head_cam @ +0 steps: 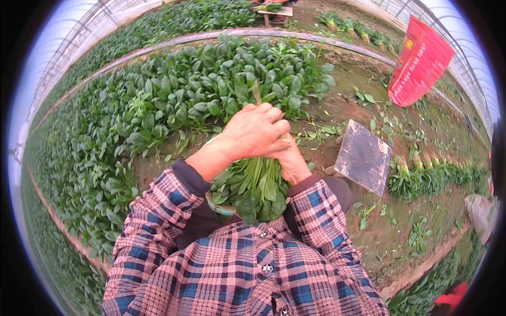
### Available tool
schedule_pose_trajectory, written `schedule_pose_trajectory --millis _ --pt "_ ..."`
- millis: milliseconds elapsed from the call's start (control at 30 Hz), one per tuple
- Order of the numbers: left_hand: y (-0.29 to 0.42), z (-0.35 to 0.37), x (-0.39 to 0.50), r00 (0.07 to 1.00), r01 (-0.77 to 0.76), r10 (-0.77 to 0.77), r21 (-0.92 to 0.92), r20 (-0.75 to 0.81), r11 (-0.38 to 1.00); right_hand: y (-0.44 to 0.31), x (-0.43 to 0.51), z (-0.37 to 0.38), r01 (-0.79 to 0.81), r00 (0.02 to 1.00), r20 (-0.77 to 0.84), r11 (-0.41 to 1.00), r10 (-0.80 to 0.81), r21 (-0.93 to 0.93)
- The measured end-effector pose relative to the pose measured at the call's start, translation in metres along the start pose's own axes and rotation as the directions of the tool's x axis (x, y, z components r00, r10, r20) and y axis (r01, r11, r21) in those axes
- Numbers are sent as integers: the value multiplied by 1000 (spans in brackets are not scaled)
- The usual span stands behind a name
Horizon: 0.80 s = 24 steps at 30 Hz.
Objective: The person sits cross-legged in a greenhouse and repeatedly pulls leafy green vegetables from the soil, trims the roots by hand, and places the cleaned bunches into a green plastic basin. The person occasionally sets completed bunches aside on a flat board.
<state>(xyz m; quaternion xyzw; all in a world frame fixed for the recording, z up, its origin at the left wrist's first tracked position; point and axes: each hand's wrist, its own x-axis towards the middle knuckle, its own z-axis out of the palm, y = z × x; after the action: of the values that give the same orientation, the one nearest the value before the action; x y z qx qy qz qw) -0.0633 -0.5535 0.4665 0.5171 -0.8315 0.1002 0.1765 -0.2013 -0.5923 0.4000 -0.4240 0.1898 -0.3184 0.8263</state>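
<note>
A bunch of spinach [259, 185] hangs leaves down toward my lap, its stems and roots gathered between my hands. My left hand [253, 130] lies across the top of the bunch with bent fingers, over my right one. My right hand [291, 160] is wrapped around the stems from the right side, its fingers partly hidden. A thin pale strip or stalk [257, 93] sticks up above my knuckles. Under the leaves, the rim of a light basin [221, 209] shows between my knees.
Growing spinach [189, 83] fills the bed ahead and left. A board-topped stool [363, 158] stands right, beside tied spinach bunches [419, 173] on the soil. A red printed bag [421, 63] is further off. Another person sits at a small wooden table [276, 11] at the top.
</note>
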Motion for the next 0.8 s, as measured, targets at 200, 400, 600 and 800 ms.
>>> schedule_pose_trajectory --millis 200,400,600,800 --pt "7 -17 9 959 193 -182 -32 217 981 -2 -6 1 62 993 95 991 -74 119" --pt "32 -31 34 980 184 -167 -175 110 967 -25 -11 -2 192 968 150 978 -202 82" --pt "46 -47 113 995 -14 22 -83 93 996 -74 -13 -20 564 825 5 824 -565 50" --pt "101 17 207 996 -93 94 139 -2 986 -101 -74 -91 131 520 -383 515 -763 -847"
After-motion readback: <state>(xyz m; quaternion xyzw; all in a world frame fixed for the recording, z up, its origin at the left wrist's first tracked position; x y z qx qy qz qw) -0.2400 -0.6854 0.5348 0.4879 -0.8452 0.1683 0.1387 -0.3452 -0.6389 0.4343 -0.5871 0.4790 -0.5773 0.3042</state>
